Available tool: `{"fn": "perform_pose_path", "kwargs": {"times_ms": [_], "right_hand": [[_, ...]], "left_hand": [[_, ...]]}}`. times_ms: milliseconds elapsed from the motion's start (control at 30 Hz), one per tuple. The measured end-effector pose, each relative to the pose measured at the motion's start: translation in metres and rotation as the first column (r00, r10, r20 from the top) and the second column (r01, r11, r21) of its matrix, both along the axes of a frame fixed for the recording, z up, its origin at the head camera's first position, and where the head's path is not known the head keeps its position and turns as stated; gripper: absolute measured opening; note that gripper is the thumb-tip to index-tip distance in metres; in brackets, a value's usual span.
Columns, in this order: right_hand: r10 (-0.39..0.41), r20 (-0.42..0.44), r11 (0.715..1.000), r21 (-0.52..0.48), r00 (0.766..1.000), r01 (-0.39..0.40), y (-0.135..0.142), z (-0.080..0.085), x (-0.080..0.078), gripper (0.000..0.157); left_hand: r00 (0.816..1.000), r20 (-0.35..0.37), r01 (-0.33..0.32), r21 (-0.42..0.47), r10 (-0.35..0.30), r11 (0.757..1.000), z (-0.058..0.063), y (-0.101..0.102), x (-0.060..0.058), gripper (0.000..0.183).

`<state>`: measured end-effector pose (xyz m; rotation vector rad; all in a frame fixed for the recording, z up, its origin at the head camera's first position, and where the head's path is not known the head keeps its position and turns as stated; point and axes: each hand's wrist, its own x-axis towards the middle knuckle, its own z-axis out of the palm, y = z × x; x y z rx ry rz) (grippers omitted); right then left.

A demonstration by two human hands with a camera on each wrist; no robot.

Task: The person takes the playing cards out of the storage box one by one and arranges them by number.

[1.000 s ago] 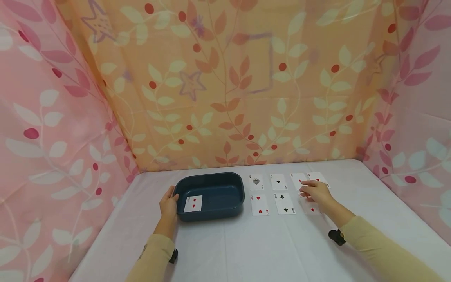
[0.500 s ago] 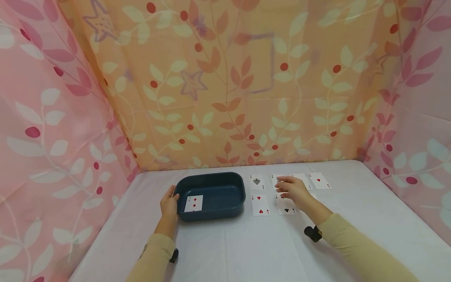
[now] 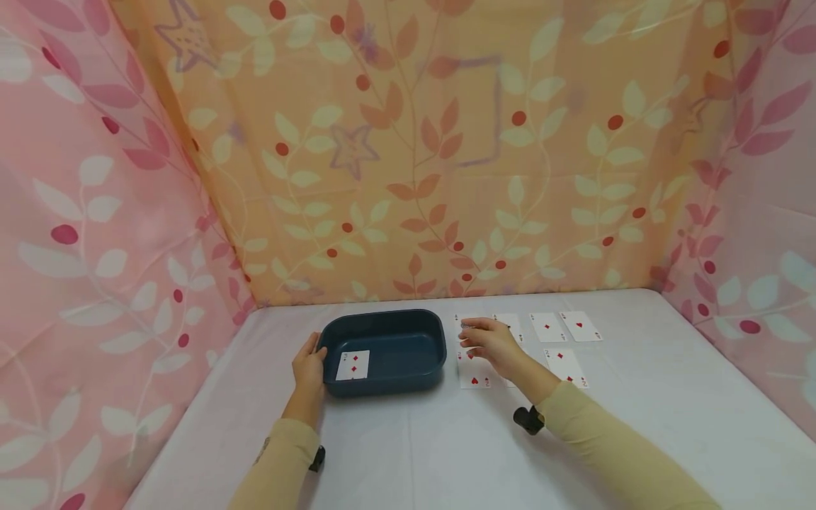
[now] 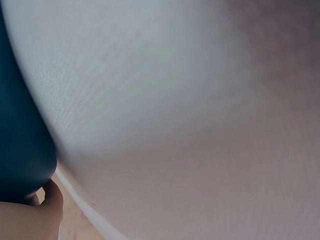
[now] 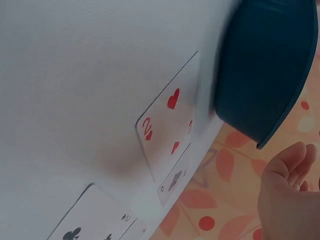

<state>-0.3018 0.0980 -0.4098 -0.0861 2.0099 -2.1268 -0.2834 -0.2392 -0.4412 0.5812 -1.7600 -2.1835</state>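
Note:
My left hand (image 3: 309, 368) grips the left end of a dark blue tray (image 3: 408, 350), thumb over the rim. A diamond playing card (image 3: 347, 367) lies face up inside at the left. My right hand (image 3: 496, 347) hovers right of the tray over the cards, fingers loosely bent and nothing visible in them. It partly covers the two of hearts (image 3: 470, 379), whose face shows clearly in the right wrist view. The two of clubs (image 5: 82, 222) lies beside it. The two of diamonds (image 3: 564, 367) is farther right.
Behind these lies a row of aces, with the ace of diamonds (image 3: 547, 327) and ace of hearts (image 3: 581, 326) at its right. A white cloth (image 3: 421, 453) covers the table. Patterned fabric hangs at the back (image 3: 421, 142) and both sides.
My right hand has swept left from above the two of diamonds, past the two of clubs, to the two of hearts. The left hand and tray hold their place.

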Motion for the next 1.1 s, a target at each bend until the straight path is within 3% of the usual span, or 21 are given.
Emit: {"fn": "perform_pose_path", "kwargs": {"times_ms": [467, 733, 1100], "right_hand": [[0.06, 0.001, 0.997, -0.055, 0.998, -0.06, -0.038, -0.002, 0.001, 0.041], [0.016, -0.001, 1.0, -0.025, 1.0, -0.016, -0.045, 0.001, 0.0, 0.036], [0.06, 0.001, 0.997, -0.055, 0.998, -0.06, -0.059, 0.003, 0.0, 0.037]], "left_hand": [[1.0, 0.017, 0.005, -0.01, -0.005, 1.0, 0.002, 0.002, 0.003, 0.053], [1.0, 0.02, 0.005, -0.009, -0.005, 1.0, 0.003, 0.002, 0.004, 0.053], [1.0, 0.019, -0.003, -0.009, 0.003, 1.0, 0.003, 0.003, 0.003, 0.053]]}}
